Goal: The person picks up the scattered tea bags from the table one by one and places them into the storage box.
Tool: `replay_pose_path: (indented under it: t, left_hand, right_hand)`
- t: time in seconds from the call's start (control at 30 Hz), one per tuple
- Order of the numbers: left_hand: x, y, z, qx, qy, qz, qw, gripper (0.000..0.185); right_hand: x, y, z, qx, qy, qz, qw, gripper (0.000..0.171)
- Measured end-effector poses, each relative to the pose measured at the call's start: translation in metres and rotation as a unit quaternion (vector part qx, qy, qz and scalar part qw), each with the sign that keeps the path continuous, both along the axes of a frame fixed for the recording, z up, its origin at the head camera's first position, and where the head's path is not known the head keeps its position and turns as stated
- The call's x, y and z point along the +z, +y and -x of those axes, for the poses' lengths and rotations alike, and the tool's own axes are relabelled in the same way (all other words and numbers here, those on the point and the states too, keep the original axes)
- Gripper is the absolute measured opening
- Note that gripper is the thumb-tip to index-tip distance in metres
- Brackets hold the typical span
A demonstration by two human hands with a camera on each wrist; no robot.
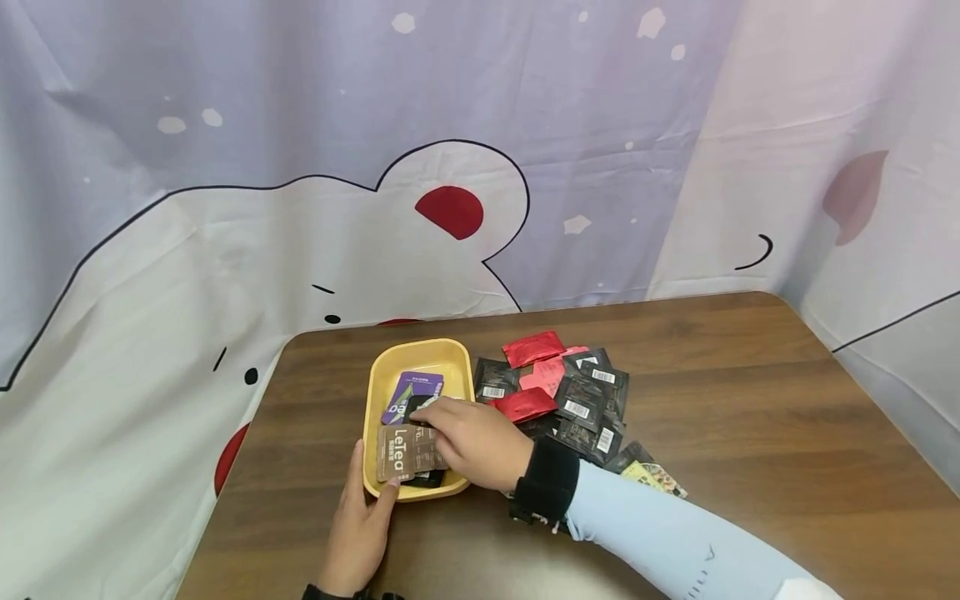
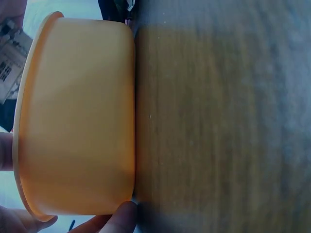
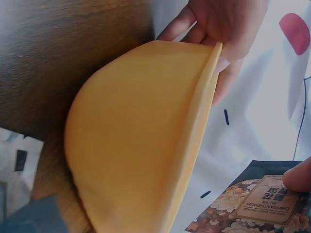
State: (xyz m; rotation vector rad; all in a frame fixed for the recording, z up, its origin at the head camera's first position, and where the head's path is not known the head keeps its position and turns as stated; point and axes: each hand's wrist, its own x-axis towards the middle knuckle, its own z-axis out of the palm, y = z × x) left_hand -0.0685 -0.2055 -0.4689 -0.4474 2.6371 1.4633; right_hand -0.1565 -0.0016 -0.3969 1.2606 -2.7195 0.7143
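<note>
A yellow plastic bin (image 1: 372, 375) stands on the table. My left hand (image 1: 358, 529) grips its near left corner, the thumb over the rim and the fingers against the outer wall. Over the bin reaches my right hand (image 1: 480, 442). It pinches a dark floral tea sachet (image 3: 260, 201) printed chrysanthemum pu'er, whose face shows in the right wrist view beside the rim. Inside the bin are a purple packet (image 1: 415, 388) and a brown LeTea packet (image 1: 395, 454), with a black packet (image 1: 427, 479) partly under it. The right hand hides part of the contents.
Right of the bin lies a loose pile of black sachets (image 1: 581, 398), red packets (image 1: 534, 348) and a pink packet (image 1: 546, 375). A yellow floral packet (image 1: 652, 477) lies nearer, beside the right forearm. A patterned curtain (image 1: 337, 250) hangs behind the wooden table (image 1: 750, 400).
</note>
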Motion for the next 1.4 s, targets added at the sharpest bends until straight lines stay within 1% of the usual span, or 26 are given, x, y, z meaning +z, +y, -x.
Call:
replay_pose_path:
  t: [0.3,0.4,0.47,0.57,0.6,0.67,0.83,1.07,1.23,1.4]
  left_hand:
    - [0.002,0.001,0.000,-0.003,0.000,0.008,1.0000,0.084]
    - [0.001,0.000,-0.001,-0.003,0.004,0.008,1.0000,0.084]
    - [0.000,0.000,-0.001,-0.004,0.007,0.010,0.9999,0.084]
    - [-0.001,0.000,-0.002,-0.005,0.010,0.012,0.9999,0.084]
    - [-0.002,0.000,-0.002,-0.004,0.011,0.013,0.9998,0.084]
    - [-0.002,0.000,-0.002,-0.002,0.011,0.015,0.9998,0.085]
    - [-0.001,0.000,-0.001,-0.001,0.009,0.018,0.9998,0.085]
    - [0.000,0.001,0.000,0.002,0.007,0.017,0.9998,0.085]
    - [0.001,0.001,0.000,0.007,-0.006,0.015,0.9998,0.086]
    - [0.002,0.001,0.000,0.013,-0.019,0.012,0.9997,0.087]
  right_hand:
    - [0.000,-0.008,0.003,0.006,0.012,0.001,1.000,0.037]
    - [-0.003,-0.008,0.003,0.023,0.012,0.001,1.000,0.039]
    - [-0.004,-0.007,0.003,0.038,0.007,-0.007,0.999,0.045]
    - [-0.005,-0.005,0.002,0.058,-0.001,-0.028,0.998,0.063]
    - [-0.005,-0.004,0.001,0.060,-0.006,-0.034,0.998,0.069]
    - [-0.006,-0.003,0.000,0.060,-0.015,-0.041,0.997,0.075]
    - [-0.009,0.001,0.002,0.053,-0.026,-0.044,0.997,0.080]
    - [-0.014,0.012,0.003,0.032,-0.038,-0.045,0.998,0.077]
    - [-0.023,0.033,0.003,0.013,-0.046,-0.045,0.998,0.076]
    - [-0.033,0.065,-0.002,-0.013,-0.054,-0.038,0.998,0.076]
